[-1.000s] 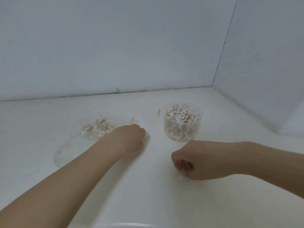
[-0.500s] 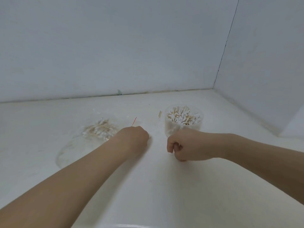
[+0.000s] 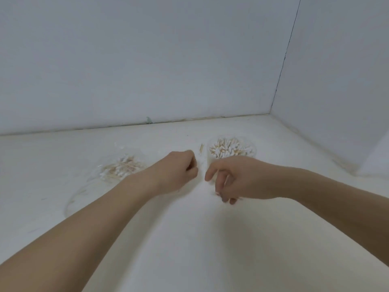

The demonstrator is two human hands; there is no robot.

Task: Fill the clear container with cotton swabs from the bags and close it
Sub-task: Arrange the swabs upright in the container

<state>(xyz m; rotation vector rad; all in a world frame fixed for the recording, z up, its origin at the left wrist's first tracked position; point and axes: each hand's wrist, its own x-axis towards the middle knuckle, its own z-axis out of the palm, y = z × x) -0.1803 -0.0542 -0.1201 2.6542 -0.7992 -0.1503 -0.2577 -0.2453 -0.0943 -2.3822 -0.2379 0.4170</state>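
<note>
Left of swab-filled container: clear bag w/ swabs, behind left forearm.

The container is clear plastic, smooth-walled and faintly glossy. The swabs packed inside have pale wooden sticks and soft, matt white cotton tips. The bag is thin, transparent plastic film, crinkled, catching small glints of light; the swabs in it show the same wood and cotton. The table looks matt off-white, smooth with slight yellowish staining. The walls are flat, matt white panels.
</note>
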